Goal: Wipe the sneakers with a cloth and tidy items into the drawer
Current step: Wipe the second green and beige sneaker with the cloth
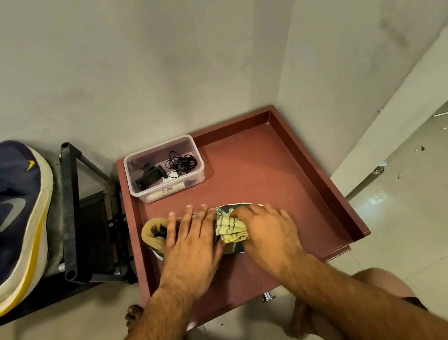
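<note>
Left hand (191,239): lies flat on a small dark sneaker (155,235), fingers (188,213) spread wide and straight, pressing it down rather than closing round it.
Right hand (267,228): curled over a crumpled yellow checked cloth (229,228), holding it against the sneaker's upper.
Sneaker: on its side in the near half of the open red-brown drawer (318,173), tan collar toward the left; its toe end is hidden by the hands and cloth.
Clear plastic box (164,168): in the drawer's far left corner, apart from the sneaker, holding a tangled black earphone cable (182,161), a black gadget and a marker.
Writing: the box's label reads roughly "AW-2", upside down.
Navy sneaker (8,217): on a black rack (71,211) at left, with a grey Nike swoosh and a small yellow one near the toe.
</note>
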